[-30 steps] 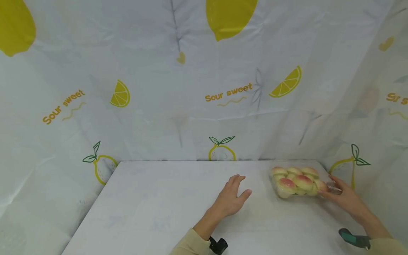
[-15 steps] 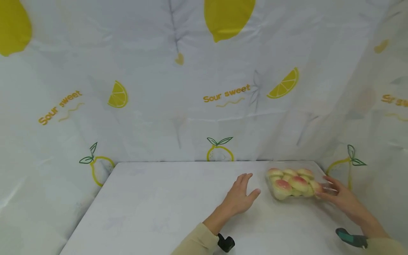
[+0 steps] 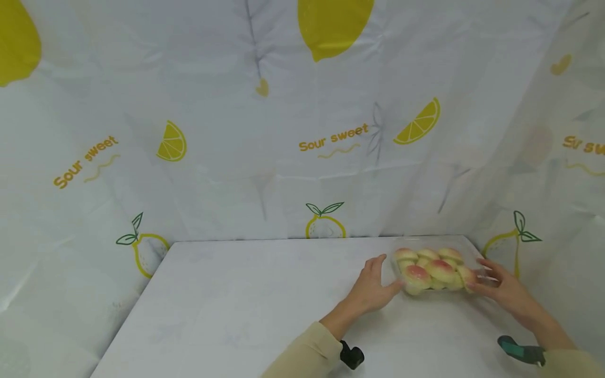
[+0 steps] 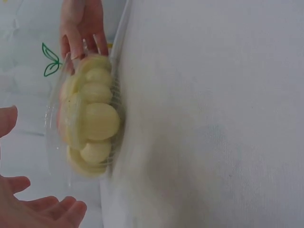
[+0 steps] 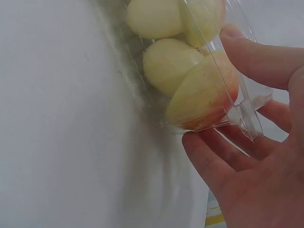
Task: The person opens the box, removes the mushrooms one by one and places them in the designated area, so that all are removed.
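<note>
A clear plastic clamshell box (image 3: pixel 432 270) of pink-and-yellow peaches lies on the white table (image 3: pixel 246 304) near its far right corner. My right hand (image 3: pixel 498 286) holds the box's right end. In the right wrist view, one finger lies on the lid and the others curl under the end tab of the box (image 5: pixel 190 71), so the hand (image 5: pixel 247 180) pinches it. My left hand (image 3: pixel 373 286) is spread open at the box's left side, thumb by the near corner. The left wrist view shows the box (image 4: pixel 90 118) just beyond my open left hand (image 4: pixel 42 211); I cannot tell if they touch.
White cloth printed with lemons (image 3: pixel 302 157) walls in the table at the back and on both sides. The box lies close to the right-hand cloth wall and the table's right edge. Wrist-camera mounts (image 3: pixel 352 357) show at the bottom.
My left hand has slid to the right across the table, up to the box's left side. My right hand has stayed on the box's right end.
</note>
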